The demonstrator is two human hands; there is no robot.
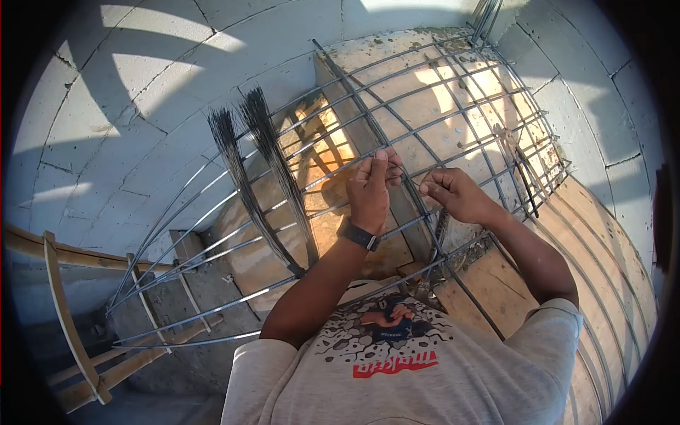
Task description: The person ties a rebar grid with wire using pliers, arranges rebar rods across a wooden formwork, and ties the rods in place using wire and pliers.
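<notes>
The rebar grid (411, 132) spans centre to upper right; left hand (370, 190) and right hand (457, 195) meet over it, fingertips bunched, whether either grip grasps wire I cannot tell. Small, steady finger movements close to the bars should serve best. Wire bundles (280, 168) hang left of centre.

A wall of pale grey blocks (134, 92) runs along the left and far sides, its joints showing as dark lines and curved bands of sunlight lying across it. It meets a second block wall (616, 106) in a corner at the far right. A wooden ladder (66, 312) stands at the left, beside grey concrete (134, 327). A pale board (386, 47), dirt-flecked along its far edge, lies near that corner; more boards (570, 197) spread below the second wall.
</notes>
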